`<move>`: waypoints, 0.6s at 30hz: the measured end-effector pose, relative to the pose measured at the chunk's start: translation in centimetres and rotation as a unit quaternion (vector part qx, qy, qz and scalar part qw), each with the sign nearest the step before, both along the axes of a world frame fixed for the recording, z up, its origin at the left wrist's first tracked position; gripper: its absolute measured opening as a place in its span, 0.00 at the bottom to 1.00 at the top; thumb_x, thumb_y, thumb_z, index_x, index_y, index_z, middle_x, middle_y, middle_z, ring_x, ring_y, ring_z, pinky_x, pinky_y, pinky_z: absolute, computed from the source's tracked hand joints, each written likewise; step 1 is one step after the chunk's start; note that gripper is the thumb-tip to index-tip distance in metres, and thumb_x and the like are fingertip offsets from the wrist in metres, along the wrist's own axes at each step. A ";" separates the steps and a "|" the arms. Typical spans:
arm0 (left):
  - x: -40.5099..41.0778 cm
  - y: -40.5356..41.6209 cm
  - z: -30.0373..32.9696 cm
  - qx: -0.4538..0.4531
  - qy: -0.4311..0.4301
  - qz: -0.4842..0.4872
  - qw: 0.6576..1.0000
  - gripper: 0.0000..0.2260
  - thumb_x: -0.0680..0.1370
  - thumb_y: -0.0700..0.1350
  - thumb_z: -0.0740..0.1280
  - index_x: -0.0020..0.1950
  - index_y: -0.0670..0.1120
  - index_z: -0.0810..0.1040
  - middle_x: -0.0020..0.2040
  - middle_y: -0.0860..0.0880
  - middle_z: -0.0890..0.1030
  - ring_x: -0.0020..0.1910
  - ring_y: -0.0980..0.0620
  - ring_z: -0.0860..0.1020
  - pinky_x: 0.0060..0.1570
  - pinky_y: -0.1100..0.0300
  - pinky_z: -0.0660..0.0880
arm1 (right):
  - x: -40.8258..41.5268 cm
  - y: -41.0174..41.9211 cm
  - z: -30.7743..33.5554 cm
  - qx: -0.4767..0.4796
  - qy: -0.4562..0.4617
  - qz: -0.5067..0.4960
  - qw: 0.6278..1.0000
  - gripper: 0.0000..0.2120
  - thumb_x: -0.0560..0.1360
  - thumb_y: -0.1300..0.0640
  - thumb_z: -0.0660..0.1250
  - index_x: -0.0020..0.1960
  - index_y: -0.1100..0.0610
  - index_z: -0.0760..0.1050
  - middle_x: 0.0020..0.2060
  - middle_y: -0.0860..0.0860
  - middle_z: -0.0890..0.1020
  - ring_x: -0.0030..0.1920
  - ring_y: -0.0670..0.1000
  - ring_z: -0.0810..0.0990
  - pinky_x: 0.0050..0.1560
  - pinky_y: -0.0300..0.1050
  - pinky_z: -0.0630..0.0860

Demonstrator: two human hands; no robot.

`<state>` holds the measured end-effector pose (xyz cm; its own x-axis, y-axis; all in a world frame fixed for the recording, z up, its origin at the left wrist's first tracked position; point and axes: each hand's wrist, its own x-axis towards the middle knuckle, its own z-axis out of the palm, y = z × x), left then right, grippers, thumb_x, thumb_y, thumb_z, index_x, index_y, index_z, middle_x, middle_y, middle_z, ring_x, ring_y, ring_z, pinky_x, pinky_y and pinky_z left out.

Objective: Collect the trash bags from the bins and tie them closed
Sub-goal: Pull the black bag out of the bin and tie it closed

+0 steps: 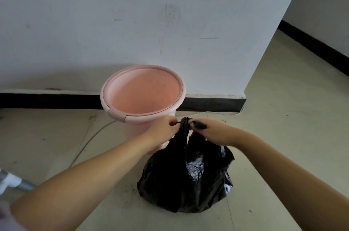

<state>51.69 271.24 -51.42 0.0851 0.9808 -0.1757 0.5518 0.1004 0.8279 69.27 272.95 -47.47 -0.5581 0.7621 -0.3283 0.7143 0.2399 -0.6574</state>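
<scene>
My forearms come in low from the bottom edge, both reaching to the trash bag (186, 178). The bag is black, sits on the floor (283, 136) just in front of the pink bin (141, 96), out of it, and the bin looks bare inside. My left hand (164, 127) is curled and pinches one strip of the bag's neck; my right hand (209, 129) is curled round the other strip. The knot (186, 120) sits between them. Step looks like tightening: I'd pull both ends outward evenly, keep the pull low so the thin plastic doesn't tear. A white cable (88, 142) runs along the floor to the left; a wall (132, 23) is behind.
</scene>
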 end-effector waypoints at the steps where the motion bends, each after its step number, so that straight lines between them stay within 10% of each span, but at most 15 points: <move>1: -0.6 0.2 -0.1 0.013 0.068 -0.017 0.997 0.17 0.77 0.46 0.63 0.30 0.47 0.62 0.27 0.50 0.65 0.26 0.53 0.65 0.29 0.59 0.60 | 0.6 0.4 0.0 -0.008 0.049 -0.054 0.997 0.12 0.82 0.52 0.55 0.56 0.54 0.74 0.47 0.47 0.80 0.48 0.50 0.77 0.53 0.43 0.70; 8: -8.0 -1.9 -3.0 -0.191 0.344 -0.060 0.917 0.13 0.76 0.54 0.60 0.41 0.46 0.76 0.33 0.49 0.76 0.30 0.46 0.79 0.28 0.60 0.76 | 8.4 2.0 -6.2 0.002 -0.023 -0.268 0.963 0.18 0.83 0.55 0.52 0.51 0.65 0.77 0.41 0.57 0.79 0.40 0.54 0.75 0.37 0.40 0.70; 18: -12.9 -4.0 -5.3 -0.265 0.395 0.003 0.880 0.11 0.79 0.49 0.58 0.54 0.42 0.67 0.45 0.45 0.71 0.33 0.48 0.74 0.25 0.59 0.73 | 13.9 -0.2 -10.9 -0.178 0.003 -0.342 0.923 0.16 0.82 0.52 0.52 0.43 0.58 0.73 0.33 0.53 0.80 0.30 0.49 0.79 0.34 0.41 0.70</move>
<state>38.81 267.22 -56.76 -0.2730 0.7429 -0.6112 0.9322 0.3613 0.0228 83.12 272.70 -58.36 0.0108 0.7818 -0.6235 0.6147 -0.4970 -0.6125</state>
